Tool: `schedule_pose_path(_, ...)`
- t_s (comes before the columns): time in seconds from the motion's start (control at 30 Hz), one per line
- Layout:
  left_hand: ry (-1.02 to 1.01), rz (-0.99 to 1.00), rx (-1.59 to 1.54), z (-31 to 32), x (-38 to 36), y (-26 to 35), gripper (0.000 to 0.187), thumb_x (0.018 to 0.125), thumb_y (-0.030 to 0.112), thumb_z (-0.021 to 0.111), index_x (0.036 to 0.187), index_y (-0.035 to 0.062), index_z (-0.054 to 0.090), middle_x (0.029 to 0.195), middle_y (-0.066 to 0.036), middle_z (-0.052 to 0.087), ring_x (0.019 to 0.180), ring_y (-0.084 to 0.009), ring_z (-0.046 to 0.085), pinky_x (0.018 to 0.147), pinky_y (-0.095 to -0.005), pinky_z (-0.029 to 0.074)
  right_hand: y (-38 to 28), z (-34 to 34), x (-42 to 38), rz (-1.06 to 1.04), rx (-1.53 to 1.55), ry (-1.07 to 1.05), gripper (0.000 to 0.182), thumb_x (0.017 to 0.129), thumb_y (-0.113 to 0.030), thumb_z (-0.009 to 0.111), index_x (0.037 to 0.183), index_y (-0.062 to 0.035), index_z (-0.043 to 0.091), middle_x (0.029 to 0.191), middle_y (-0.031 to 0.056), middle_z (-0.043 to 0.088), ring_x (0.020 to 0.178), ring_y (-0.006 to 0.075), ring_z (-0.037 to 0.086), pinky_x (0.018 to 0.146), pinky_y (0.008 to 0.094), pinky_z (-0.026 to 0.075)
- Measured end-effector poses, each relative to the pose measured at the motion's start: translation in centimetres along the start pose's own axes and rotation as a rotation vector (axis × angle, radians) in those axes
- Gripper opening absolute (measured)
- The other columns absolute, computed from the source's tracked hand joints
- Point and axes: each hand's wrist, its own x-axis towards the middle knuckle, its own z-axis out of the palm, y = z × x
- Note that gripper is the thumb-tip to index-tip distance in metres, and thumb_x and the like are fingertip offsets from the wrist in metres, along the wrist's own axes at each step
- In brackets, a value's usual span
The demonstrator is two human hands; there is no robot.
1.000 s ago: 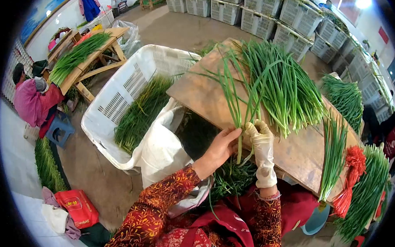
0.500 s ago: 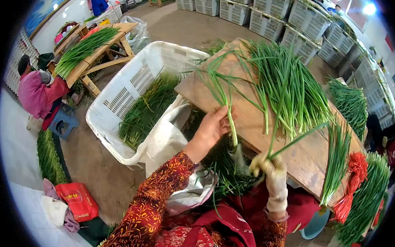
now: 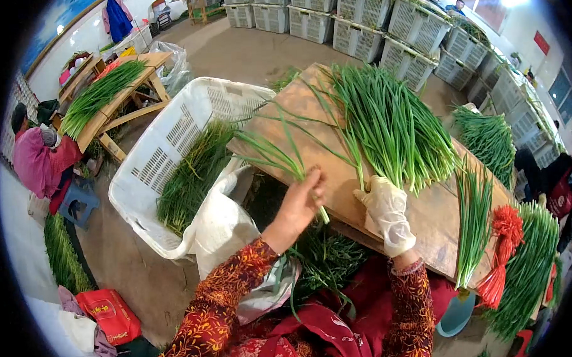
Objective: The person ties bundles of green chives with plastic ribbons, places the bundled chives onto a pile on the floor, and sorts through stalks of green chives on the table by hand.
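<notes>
My left hand (image 3: 304, 198), bare, is closed around a few garlic chives (image 3: 279, 155); their leaves fan out over the board's left corner and the pale ends stick out below my fingers. My right hand (image 3: 385, 208), in a thin pale glove, rests at the board's near edge. Its fingers curl at the lower end of a loose stalk beside the large pile of garlic chives (image 3: 391, 127); what lies under the fingertips is hidden. A smaller bunch (image 3: 473, 219) lies farther right on the wooden board (image 3: 426, 233), next to red ties (image 3: 506, 252).
Left of the board stands a white plastic crate (image 3: 131, 174) with loose greens, a white sack (image 3: 221, 225) against it. Chive bundles (image 3: 532, 270) lie at right. A co-worker (image 3: 39, 159) sits at another table (image 3: 101, 119) at far left. Stacked crates (image 3: 356, 37) line the back.
My right hand has moved up from below the board's edge to the stalk ends; the chive it held no longer shows there. My left hand has tilted its chives leftward. The view has shifted slightly.
</notes>
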Motion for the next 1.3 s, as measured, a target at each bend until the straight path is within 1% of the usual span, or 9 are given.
schedule_pose_path(0.4,-0.114,-0.138,0.085,0.9,-0.1,-2.5,0.028,0.084,0.027,0.060,0.102,0.0070,0.053,0.080,0.004,0.053,0.054,-0.0039,0.040,0.052,-0.0203,0.037,-1.2,-0.2,-5.1,0.221,1.158,-0.484,0.029,0.083,-0.026,0.058,0.091,0.0019,0.058,0.068,0.0044,0.059,0.061,0.0109,0.053,0.057,0.0232,0.043)
schedule_pose_path(0.5,-0.024,-0.070,0.251,1.9,-0.8,-2.7,0.018,0.082,0.024,0.063,0.092,0.0131,0.053,0.070,0.008,0.047,0.055,-0.0043,0.042,0.050,-0.0206,0.035,-1.4,1.7,-4.2,0.067,1.106,-0.052,0.031,0.081,-0.027,0.063,0.092,0.0018,0.058,0.073,0.0044,0.060,0.062,0.0090,0.054,0.057,0.0229,0.044)
schedule_pose_path(0.63,-0.016,-0.050,0.322,2.0,-1.6,-2.6,0.015,0.083,0.024,0.061,0.087,0.0139,0.052,0.070,0.006,0.048,0.060,-0.0045,0.044,0.048,-0.0214,0.036,-2.6,2.2,-3.6,0.177,1.476,-0.070,0.021,0.082,-0.012,0.062,0.095,0.0039,0.057,0.074,0.0042,0.060,0.065,0.0085,0.056,0.058,0.0214,0.047)
schedule_pose_path(0.93,-0.086,-0.043,0.673,2.9,-2.5,-0.5,0.024,0.085,0.032,0.057,0.091,0.0088,0.054,0.076,0.004,0.049,0.065,-0.0046,0.044,0.051,-0.0200,0.036,-3.1,2.4,-5.5,0.009,1.121,0.406,0.010,0.079,-0.007,0.064,0.086,-0.0005,0.062,0.076,0.0030,0.059,0.067,0.0095,0.056,0.061,0.0224,0.046)
schedule_pose_path(1.07,0.097,0.145,0.623,0.1,-1.0,2.6,0.031,0.087,0.034,0.053,0.095,0.0046,0.054,0.082,0.001,0.049,0.067,-0.0062,0.043,0.055,-0.0200,0.038,-0.4,0.7,-7.7,0.149,1.634,-0.217,0.009,0.081,-0.009,0.061,0.085,-0.0012,0.062,0.078,0.0058,0.061,0.068,0.0135,0.056,0.064,0.0240,0.046)
schedule_pose_path(1.13,0.191,0.381,0.681,-0.6,0.2,6.4,0.030,0.090,0.032,0.048,0.094,0.0029,0.054,0.073,0.001,0.048,0.060,-0.0060,0.042,0.052,-0.0192,0.037,1.2,1.6,-9.2,-0.451,0.702,-0.506,0.017,0.087,-0.021,0.053,0.094,-0.0092,0.063,0.081,0.0070,0.063,0.075,0.0180,0.060,0.067,0.0284,0.047)
schedule_pose_path(1.2,0.173,0.528,0.616,0.3,0.8,9.3,0.023,0.090,0.027,0.048,0.093,0.0049,0.053,0.071,0.002,0.049,0.066,-0.0077,0.049,0.055,-0.0198,0.040,-0.1,-0.8,-9.7,-0.368,0.476,-1.031,0.022,0.084,-0.029,0.056,0.098,-0.0138,0.063,0.088,0.0059,0.063,0.080,0.0217,0.061,0.072,0.0307,0.046)
schedule_pose_path(1.23,0.152,0.532,0.564,0.7,0.8,9.5,0.022,0.090,0.027,0.048,0.092,0.0061,0.052,0.070,0.002,0.048,0.067,-0.0087,0.050,0.057,-0.0204,0.040,0.4,-0.2,-10.0,-0.564,0.387,-0.491,0.028,0.082,-0.035,0.056,0.097,-0.0124,0.063,0.090,0.0062,0.064,0.083,0.0243,0.061,0.077,0.0321,0.046)
schedule_pose_path(1.3,0.078,0.455,0.442,1.2,0.6,8.7,0.019,0.090,0.027,0.048,0.092,0.0084,0.050,0.069,0.003,0.048,0.067,-0.0105,0.051,0.061,-0.0231,0.043,0.9,-2.3,-7.1,-0.260,0.503,-0.095,0.023,0.081,-0.023,0.061,0.101,-0.0129,0.061,0.092,0.0076,0.063,0.080,0.0241,0.061,0.072,0.0311,0.049)
